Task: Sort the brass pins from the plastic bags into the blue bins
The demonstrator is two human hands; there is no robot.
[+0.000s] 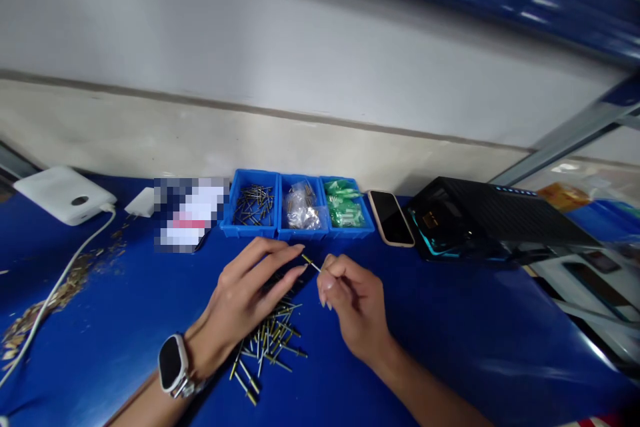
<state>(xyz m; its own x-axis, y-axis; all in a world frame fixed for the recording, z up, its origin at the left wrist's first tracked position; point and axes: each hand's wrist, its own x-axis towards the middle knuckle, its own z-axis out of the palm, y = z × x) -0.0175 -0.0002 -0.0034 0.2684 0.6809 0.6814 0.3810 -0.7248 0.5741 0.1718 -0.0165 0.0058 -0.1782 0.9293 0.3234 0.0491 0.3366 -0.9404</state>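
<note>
While the right fingers (pixel 334 271) pinched a thin metal pin (pixel 311 263), the left fingers (pixel 273 257) spread open above a spiky pin heap (pixel 270 343).

A white power bank (pixel 65 195) is placed at the left of the blue workbench (pixel 450 320), its white cable (pixel 83 250) trailing past scattered brown debris (pixel 80 273). A smartphone (pixel 391 218) is laid between three blue bins (pixel 303 235) and a black device (pixel 495 220).
</note>
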